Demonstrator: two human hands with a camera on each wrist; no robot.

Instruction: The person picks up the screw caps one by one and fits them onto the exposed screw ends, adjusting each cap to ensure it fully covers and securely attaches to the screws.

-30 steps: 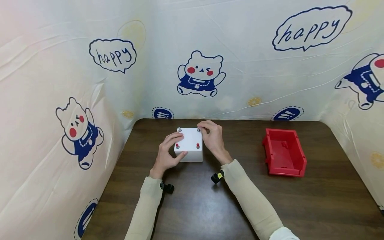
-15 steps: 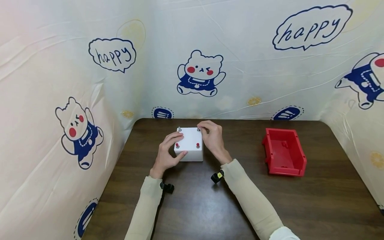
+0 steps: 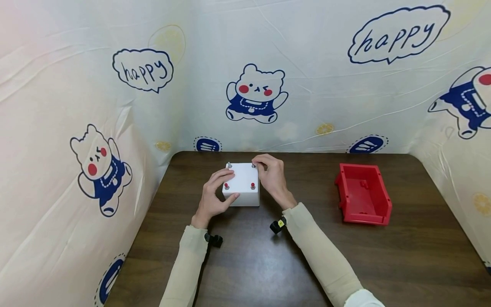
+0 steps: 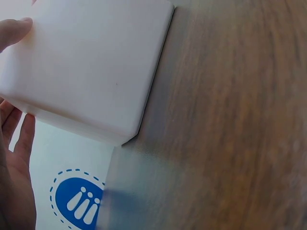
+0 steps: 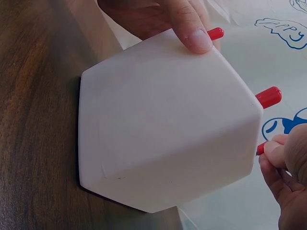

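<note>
A white box [image 3: 245, 178] stands on the table, with small metal posts near its top corners. Red caps cover the two near posts; the far-left post [image 3: 229, 165] looks grey and bare. My left hand [image 3: 215, 194] grips the box from the left, its thumb [image 4: 14, 33] against the near face and its fingers on the far side. At the far-right post, my right hand [image 3: 271, 172] pinches a small red cap [image 5: 260, 149] between thumb and fingertips. In the head view these fingertips partly hide that post. The near-right red cap [image 5: 269, 97] sticks out beside them in the right wrist view.
A red plastic bin [image 3: 364, 194] stands on the right of the dark wooden table [image 3: 268, 264]. Printed cloth [image 3: 307, 106] hangs behind the table's far edge and along both sides. A small black wrist device sits on each sleeve.
</note>
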